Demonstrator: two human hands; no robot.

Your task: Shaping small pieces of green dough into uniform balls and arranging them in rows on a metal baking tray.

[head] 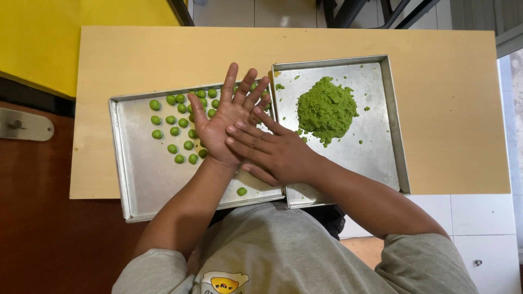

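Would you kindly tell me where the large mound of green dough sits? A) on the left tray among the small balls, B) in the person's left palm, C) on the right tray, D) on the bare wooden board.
C: the mound of green dough lies on the right tray, while the left tray holds only small green balls.

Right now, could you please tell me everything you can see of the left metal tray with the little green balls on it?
The left tray is a shallow, square, dull silver metal pan with low raised walls. It lies flat on the pale wooden board, edge to edge with the right tray. Small green balls sit in loose rows over its upper part, and one lone ball lies near the front edge. The left hand, palm up, and right hand are pressed together above it.
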